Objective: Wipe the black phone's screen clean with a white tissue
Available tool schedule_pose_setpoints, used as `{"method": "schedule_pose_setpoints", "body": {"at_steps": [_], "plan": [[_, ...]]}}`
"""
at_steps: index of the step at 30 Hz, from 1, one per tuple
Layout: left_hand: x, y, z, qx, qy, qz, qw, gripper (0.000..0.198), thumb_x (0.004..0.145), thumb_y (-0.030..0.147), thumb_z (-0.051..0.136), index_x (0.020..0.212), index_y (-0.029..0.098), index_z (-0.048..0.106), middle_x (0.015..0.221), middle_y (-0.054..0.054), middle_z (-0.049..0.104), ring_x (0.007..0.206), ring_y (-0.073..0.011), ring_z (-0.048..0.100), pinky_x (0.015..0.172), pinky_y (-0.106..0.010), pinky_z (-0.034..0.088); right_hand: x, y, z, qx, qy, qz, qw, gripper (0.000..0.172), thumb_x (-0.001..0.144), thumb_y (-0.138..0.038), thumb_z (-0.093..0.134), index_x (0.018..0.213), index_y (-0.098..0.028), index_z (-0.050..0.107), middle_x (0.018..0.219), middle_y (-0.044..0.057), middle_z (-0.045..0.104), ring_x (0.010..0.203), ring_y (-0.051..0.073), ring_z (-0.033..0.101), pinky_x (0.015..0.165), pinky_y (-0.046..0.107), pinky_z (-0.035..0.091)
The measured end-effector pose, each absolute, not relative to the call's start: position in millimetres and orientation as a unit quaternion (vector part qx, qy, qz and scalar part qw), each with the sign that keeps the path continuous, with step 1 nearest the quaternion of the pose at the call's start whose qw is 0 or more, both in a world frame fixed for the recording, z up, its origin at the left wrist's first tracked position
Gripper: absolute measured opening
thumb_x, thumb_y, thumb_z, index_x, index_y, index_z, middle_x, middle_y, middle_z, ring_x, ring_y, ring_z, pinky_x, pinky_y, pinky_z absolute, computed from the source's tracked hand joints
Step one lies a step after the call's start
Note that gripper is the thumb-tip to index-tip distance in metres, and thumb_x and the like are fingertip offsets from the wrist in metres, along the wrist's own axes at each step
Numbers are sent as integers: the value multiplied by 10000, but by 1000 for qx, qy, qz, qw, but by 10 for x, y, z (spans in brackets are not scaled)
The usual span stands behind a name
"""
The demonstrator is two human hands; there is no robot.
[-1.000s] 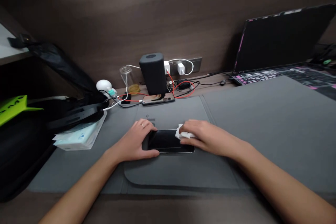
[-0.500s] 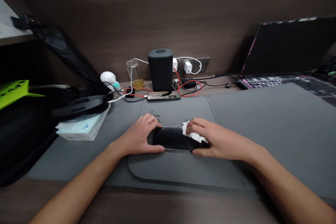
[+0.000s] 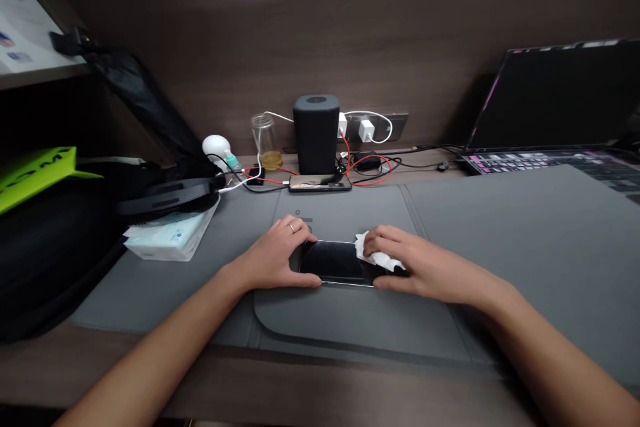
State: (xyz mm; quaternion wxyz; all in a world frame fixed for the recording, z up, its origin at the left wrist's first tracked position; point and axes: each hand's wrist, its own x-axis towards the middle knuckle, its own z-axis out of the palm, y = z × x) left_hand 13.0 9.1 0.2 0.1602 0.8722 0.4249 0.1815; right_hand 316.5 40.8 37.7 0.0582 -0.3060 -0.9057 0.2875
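A phone (image 3: 336,261) with a dark screen lies lengthwise on the grey mat, between my two hands. My left hand (image 3: 281,255) grips its left end, thumb on the near edge and fingers on the far edge; a ring shows on one finger. At the right end, my right hand (image 3: 406,259) presses a crumpled white tissue (image 3: 381,259) onto the screen with its fingertips, its thumb by the near edge. Part of the phone's right end is hidden under the tissue and hand.
Behind the hands, a second phone (image 3: 320,183) lies before a black speaker (image 3: 316,133), among red, black and white cables. A glass jar (image 3: 265,140) and tissue pack (image 3: 173,237) are at left, a laptop (image 3: 560,100) at right.
The whole view has shifted, so everything appears slightly further right. Both hands keep their places at the phone, and the tissue stays under my right fingers.
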Motion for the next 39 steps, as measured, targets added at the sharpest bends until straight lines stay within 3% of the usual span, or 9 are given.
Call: {"method": "schedule_pose_setpoints", "body": {"at_steps": [10, 23, 32, 39], "plan": [[96, 103, -40, 870, 428, 179, 166, 608, 762, 641, 730, 1189, 224, 613, 1131, -78, 593, 1126, -283, 499, 1000, -450, 446, 3165, 404, 423, -298, -904, 303, 48, 306, 876, -414, 678, 1120, -243, 603, 1240, 76, 563, 1100, 253, 559, 919, 383, 474], [108, 118, -78, 862, 431, 195, 182, 568, 726, 592, 783, 1142, 229, 646, 1104, -68, 586, 1094, -271, 511, 982, -436, 447, 3112, 374, 380, -253, -925, 276, 70, 144, 924, -291, 602, 1033, -204, 636, 1055, 80, 612, 992, 227, 555, 861, 365, 458], [86, 121, -87, 860, 429, 203, 189, 568, 724, 595, 788, 1148, 240, 658, 1112, -71, 579, 1122, -277, 500, 1001, -452, 447, 3184, 375, 380, -270, -913, 300, 64, 266, 898, -324, 660, 1144, -238, 610, 1343, 84, 523, 1216, 239, 506, 942, 364, 470], [73, 132, -104, 858, 430, 201, 196, 576, 717, 586, 798, 1158, 243, 657, 1130, -71, 580, 1128, -276, 500, 1005, -459, 442, 3195, 380, 389, -274, -913, 296, 57, 275, 893, -286, 646, 1163, -243, 619, 1303, 74, 559, 1186, 231, 545, 944, 361, 487]]}}
